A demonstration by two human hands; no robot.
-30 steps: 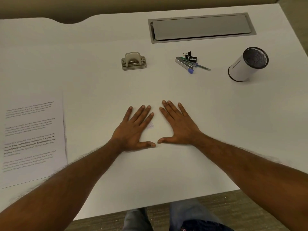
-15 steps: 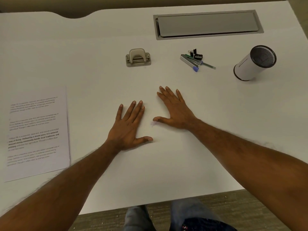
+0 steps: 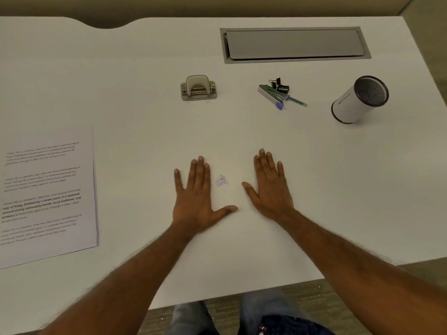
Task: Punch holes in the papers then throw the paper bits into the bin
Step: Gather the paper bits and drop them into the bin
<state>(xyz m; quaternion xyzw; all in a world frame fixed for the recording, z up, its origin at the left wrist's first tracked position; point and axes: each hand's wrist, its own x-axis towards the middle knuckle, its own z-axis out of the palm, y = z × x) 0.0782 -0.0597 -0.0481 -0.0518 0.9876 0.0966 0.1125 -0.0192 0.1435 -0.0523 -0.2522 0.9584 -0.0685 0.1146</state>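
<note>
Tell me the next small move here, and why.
Probably sweep both hands inward to gather the paper bits. The small pile lies loose on the table between the flat left hand and right hand, neither holding anything, and the bin stands far right.

The left hand (image 3: pixel 197 197) and right hand (image 3: pixel 271 187) are lying flat on the desk (image 3: pixel 145 117), either side of the paper bits (image 3: pixel 221 181).

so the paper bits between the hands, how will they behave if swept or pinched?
The paper bits form a tiny loose cluster on the bare table, so they are probably very light and likely to scatter if pushed fast. Being small, flat pieces, they may be hard to pinch; cupping them between the left hand and right hand looks safer.
</note>
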